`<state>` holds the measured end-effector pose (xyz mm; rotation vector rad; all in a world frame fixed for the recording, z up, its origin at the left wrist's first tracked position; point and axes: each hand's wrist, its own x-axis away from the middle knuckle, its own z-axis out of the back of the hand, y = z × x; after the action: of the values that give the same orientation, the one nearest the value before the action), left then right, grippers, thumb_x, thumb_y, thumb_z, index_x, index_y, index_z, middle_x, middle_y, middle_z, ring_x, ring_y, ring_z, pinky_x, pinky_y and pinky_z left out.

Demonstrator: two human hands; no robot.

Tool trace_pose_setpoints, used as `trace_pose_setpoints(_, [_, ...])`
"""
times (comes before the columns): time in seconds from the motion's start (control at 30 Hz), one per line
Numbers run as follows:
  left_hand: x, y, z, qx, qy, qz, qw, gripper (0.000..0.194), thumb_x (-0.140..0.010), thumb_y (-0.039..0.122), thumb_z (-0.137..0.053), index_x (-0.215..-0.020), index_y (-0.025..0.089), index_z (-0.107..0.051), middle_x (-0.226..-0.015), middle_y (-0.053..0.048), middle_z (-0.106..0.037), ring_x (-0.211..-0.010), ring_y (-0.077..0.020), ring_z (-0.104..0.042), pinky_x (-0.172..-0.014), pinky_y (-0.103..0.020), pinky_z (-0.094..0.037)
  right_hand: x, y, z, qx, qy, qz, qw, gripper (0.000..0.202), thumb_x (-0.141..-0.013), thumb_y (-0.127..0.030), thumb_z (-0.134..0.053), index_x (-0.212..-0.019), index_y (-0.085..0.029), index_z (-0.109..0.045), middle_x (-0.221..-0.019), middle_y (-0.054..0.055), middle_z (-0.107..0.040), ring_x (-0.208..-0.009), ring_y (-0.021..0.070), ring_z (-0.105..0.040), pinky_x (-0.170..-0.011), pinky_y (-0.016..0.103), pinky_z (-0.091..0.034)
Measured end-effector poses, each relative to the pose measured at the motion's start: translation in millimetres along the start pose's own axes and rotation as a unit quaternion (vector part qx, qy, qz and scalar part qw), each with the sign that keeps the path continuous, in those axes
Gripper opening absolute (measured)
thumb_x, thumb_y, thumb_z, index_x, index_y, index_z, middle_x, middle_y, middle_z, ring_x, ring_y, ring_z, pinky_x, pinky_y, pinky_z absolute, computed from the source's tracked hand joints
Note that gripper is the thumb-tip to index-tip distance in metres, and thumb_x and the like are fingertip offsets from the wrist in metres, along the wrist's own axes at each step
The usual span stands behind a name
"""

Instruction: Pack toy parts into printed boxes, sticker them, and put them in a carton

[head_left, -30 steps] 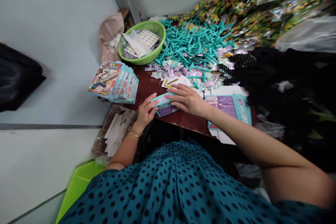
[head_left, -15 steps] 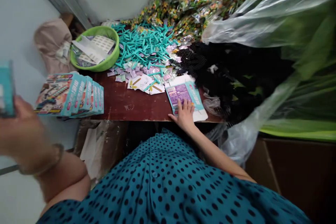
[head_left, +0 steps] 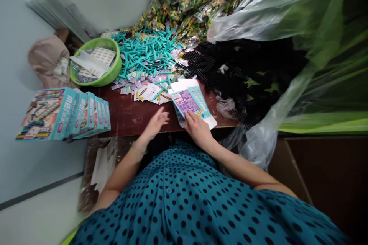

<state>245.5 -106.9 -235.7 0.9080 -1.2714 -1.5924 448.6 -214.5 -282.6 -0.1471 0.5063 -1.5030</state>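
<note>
My right hand [head_left: 198,129] has its fingers closed on the lower left edge of a flattened teal and purple carton [head_left: 191,101], whose near edge is lifted a little off the table. White flaps stick out at the carton's top and lower right. My left hand [head_left: 156,123] is over the table's front edge, left of the carton, fingers apart and holding nothing. White cards with sword pictures [head_left: 147,92] lie just beyond it. At the far left, a row of filled-out teal boxes [head_left: 61,113] leans together on the table.
On the brown-red table [head_left: 126,111] are a heap of teal sticks [head_left: 148,51], small purple packets [head_left: 138,81] and a green basket [head_left: 116,65] of sheets. Black mesh pieces [head_left: 244,69], bagged colourful pieces [head_left: 184,11] and clear plastic [head_left: 258,19] lie beyond and right.
My left hand has come from the far left to near the carton; the teal box it held now stands at the row's left end. My right hand has gone from lying flat to gripping the carton's edge.
</note>
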Motion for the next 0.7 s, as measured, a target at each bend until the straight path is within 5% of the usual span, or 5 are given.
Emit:
trace_pose_setpoints(0.13, [-19, -43, -77.1, 0.144, 0.014, 0.176, 0.974, 0.044, -0.091, 0.061, -0.061, -0.099, 0.018, -0.063, -0.092, -0.007, -0.074, -0.079, -0.0171, -0.071, -0.066, -0.027, -0.057, 3, -13, 0, -0.073, -0.016, 0.035, 0.997, 0.044, -0.1, -0.029, -0.051, -0.141, -0.018, -0.059, -0.139, 0.018, -0.063, -0.131, 0.0334, -0.058, -0.109, 0.051, -0.051])
trace_pose_setpoints(0.3, [-42, -52, -76.1, 0.143, -0.013, 0.22, 0.965, 0.032, -0.094, 0.049, -0.061, -0.093, 0.017, -0.061, -0.08, -0.004, -0.07, -0.059, -0.0114, -0.064, -0.054, -0.022, -0.051, -19, 40, -11, -0.035, 0.086, -0.145, 0.985, 0.069, -0.101, -0.053, -0.048, -0.154, -0.01, -0.041, -0.158, 0.027, -0.039, -0.147, 0.0416, -0.036, -0.115, 0.065, -0.034])
trace_pose_setpoints(0.47, [-49, -53, -80.0, 0.058, -0.031, 0.205, 0.977, 0.024, -0.085, 0.027, -0.073, -0.103, 0.015, -0.063, -0.075, -0.002, -0.067, -0.058, -0.0149, -0.064, -0.057, -0.027, -0.054, -48, 95, -31, 0.001, 0.087, -0.27, 0.959, 0.1, -0.091, -0.078, -0.046, -0.152, 0.001, -0.037, -0.151, 0.039, -0.04, -0.138, 0.0494, -0.039, -0.107, 0.074, -0.03])
trace_pose_setpoints(0.6, [-35, -52, -81.6, -0.071, -0.007, 0.12, 0.99, 0.046, -0.079, 0.02, -0.076, -0.124, 0.017, -0.064, -0.11, -0.015, -0.072, -0.102, -0.0308, -0.071, -0.091, -0.046, -0.058, -54, 114, -27, 0.025, 0.092, -0.317, 0.944, 0.107, -0.084, -0.087, -0.047, -0.147, 0.0, -0.045, -0.144, 0.038, -0.046, -0.131, 0.0506, -0.042, -0.103, 0.075, -0.031])
trace_pose_setpoints(0.7, [-18, -59, -84.0, -0.274, 0.018, -0.022, 0.961, 0.063, -0.088, 0.03, -0.068, -0.147, 0.018, -0.051, -0.155, -0.022, -0.049, -0.147, -0.0403, -0.043, -0.119, -0.061, -0.036, -50, 120, -20, 0.026, 0.084, -0.303, 0.949, 0.1, -0.082, -0.084, -0.055, -0.141, -0.003, -0.054, -0.133, 0.033, -0.056, -0.124, 0.0474, -0.047, -0.1, 0.071, -0.036])
